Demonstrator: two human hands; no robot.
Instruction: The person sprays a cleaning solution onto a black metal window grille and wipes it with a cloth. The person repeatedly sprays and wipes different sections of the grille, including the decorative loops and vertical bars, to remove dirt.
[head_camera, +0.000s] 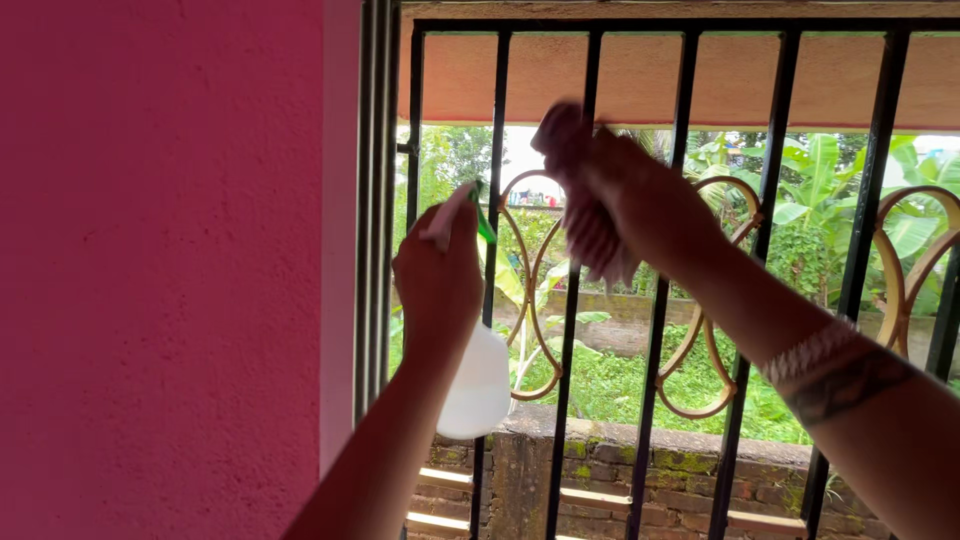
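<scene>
Spray bottle (478, 385): white, translucent, green trigger at the top; held upright just left of the window grille's second black bar, partly in front of it.
Left hand (437, 285): wrapped round the neck of the spray bottle, fingers fully curled on it; raised close against the near side of the window grille, low on its left part.
Right hand (640, 200): closed on a bunched cloth, fingers clenched round it; higher than the left hand, up against the window grille near its upper middle.
Cloth (578, 195): pinkish, crumpled, hanging from the fist; pressed to the window grille between two upright bars, blurred in part.
Right wrist: pale beaded band and dark marking on the forearm, reaching in from the lower right of the window grille.
Window grille (773, 130): black upright bars with tan curled scrollwork between them.
Pink wall (160, 270): rough plaster, directly left of the window grille.
Brick ledge (640, 465): mossy, just beyond the window grille, at its foot.
Garden (830, 215): green leafy plants and grass, far behind the window grille.
</scene>
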